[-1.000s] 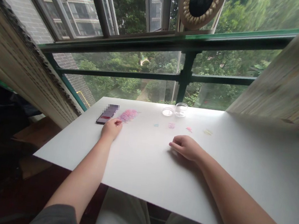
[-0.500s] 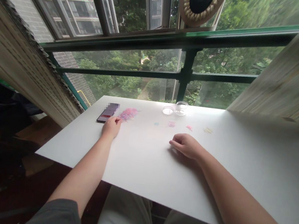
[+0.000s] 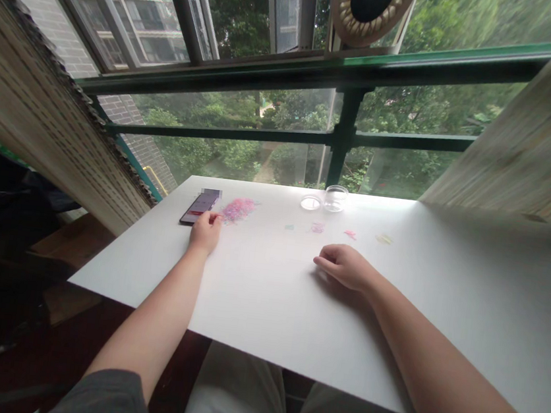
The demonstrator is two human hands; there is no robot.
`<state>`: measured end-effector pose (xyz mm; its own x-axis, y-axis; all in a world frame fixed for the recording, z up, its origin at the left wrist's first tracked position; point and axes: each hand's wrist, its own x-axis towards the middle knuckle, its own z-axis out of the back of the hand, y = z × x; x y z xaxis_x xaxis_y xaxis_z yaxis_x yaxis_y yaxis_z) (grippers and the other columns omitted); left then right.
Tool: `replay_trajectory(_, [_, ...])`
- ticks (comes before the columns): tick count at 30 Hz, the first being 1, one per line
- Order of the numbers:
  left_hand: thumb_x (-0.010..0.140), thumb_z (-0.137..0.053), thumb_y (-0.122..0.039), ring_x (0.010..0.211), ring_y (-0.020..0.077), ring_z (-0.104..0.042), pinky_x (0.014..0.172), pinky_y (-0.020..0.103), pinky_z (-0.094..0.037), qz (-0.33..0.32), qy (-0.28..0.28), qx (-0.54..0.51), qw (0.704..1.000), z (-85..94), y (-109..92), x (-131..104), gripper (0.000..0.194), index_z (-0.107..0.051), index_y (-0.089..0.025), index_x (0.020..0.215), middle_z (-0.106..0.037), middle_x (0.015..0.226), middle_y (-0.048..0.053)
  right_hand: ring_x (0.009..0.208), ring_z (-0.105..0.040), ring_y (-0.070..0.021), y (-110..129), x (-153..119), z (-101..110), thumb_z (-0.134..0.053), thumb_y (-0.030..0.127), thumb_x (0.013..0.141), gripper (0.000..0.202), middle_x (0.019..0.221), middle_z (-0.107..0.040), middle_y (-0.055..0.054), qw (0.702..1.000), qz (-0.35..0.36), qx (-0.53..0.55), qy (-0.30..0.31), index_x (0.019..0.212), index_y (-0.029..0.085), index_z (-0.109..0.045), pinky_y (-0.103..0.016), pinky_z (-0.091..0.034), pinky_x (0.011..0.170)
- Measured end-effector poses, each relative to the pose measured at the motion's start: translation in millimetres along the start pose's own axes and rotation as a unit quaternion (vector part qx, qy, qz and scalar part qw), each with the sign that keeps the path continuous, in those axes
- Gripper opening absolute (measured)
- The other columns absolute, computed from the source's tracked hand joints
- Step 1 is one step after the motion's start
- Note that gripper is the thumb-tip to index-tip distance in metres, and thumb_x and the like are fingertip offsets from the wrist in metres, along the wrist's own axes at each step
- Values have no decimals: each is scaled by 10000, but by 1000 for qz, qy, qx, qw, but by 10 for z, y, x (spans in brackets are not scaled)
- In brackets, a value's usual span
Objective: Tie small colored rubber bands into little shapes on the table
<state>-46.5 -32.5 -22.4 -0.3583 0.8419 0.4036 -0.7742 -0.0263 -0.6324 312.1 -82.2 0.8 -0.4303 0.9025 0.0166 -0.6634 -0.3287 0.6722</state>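
My left hand (image 3: 206, 230) rests at the near left edge of a loose pile of tiny pink and purple pieces (image 3: 239, 209). Its thumb and fingertips are pinched together; anything between them is too small to make out. Just beyond it lies a phone (image 3: 200, 207). My right hand (image 3: 341, 266) lies on its side on the table, fingers curled in, with nothing visible in them. Past it runs a row of small colour groups: a pale green one (image 3: 290, 227), a purple one (image 3: 317, 227), a pink one (image 3: 350, 234) and a yellowish one (image 3: 384, 239).
Near the far edge of the white table (image 3: 256, 290) stand a clear round container (image 3: 335, 199) and a clear round lid (image 3: 310, 202). A green railing (image 3: 346, 135) and window lie behind the table. Curtains hang at the left (image 3: 30, 86) and right (image 3: 523, 128).
My left hand has shifted very slightly, with its fingertips at the pile's edge. The view has moved a little. My right hand stays in place.
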Motion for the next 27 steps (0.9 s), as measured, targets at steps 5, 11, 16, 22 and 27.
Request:
replay_trajectory(5, [778,-490,-296,808,172,-600,778,282,-453,6,-18,-18,1000,-4,19,8,210,-610,-156,880,-657,886,66,503,-420,-106,-8,2,0,-499,414,761,297,529,-515,14,1000,6,5,-2,586,174,-511,-242,-295,507])
replay_trajectory(11, [772,-505,-295,792,169,-603,768,278,-459,-2,-20,-37,999,-18,40,19,205,-615,-151,869,-662,871,66,504,-422,-106,-6,2,-5,-500,419,762,299,536,-526,12,1000,4,3,-2,592,175,-521,-246,-299,511])
replay_trajectory(16, [772,-520,-288,781,168,-612,757,277,-474,-4,-17,-55,998,-34,74,32,233,-619,-134,916,-671,880,81,502,-418,-105,-3,-1,-4,-494,414,765,297,534,-516,15,1000,4,-1,-1,589,175,-510,-243,-296,508])
replay_trajectory(22, [765,-533,-235,792,159,-637,767,272,-498,5,-6,-84,996,-61,114,55,276,-621,-117,998,-676,937,103,497,-416,-104,0,0,0,-507,410,752,292,529,-515,15,1000,1,16,-2,581,174,-515,-240,-292,499])
replay_trajectory(27, [733,-558,-201,782,155,-645,762,268,-505,14,-3,-96,995,-60,119,52,309,-617,-118,1024,-675,950,101,498,-435,-106,2,-2,-1,-496,415,763,293,530,-531,17,1000,-2,11,2,589,180,-509,-240,-311,508])
